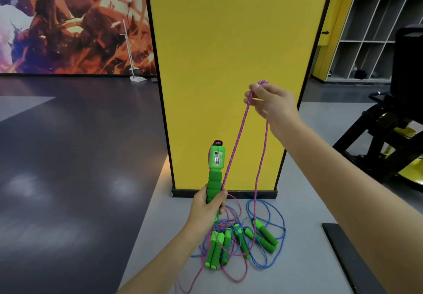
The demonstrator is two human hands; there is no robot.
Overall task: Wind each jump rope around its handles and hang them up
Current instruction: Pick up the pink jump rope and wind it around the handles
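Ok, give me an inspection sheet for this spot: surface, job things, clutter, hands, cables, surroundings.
Surface: pale grey floor, dark glossy floor to its left.
Job's things: green foam jump-rope handle with a counter head, held upright; pink braided rope running up from it in a loop; tangled pile of green foam handles with blue and pink ropes on the grey floor.
Clutter: flat black mat edge at right.
Hands: left hand grips the handle; right hand pinches the rope loop.
Cables: nothing seen.
Surroundings: yellow pillar, painted mural wall, grey cubby shelving, black gym machine.
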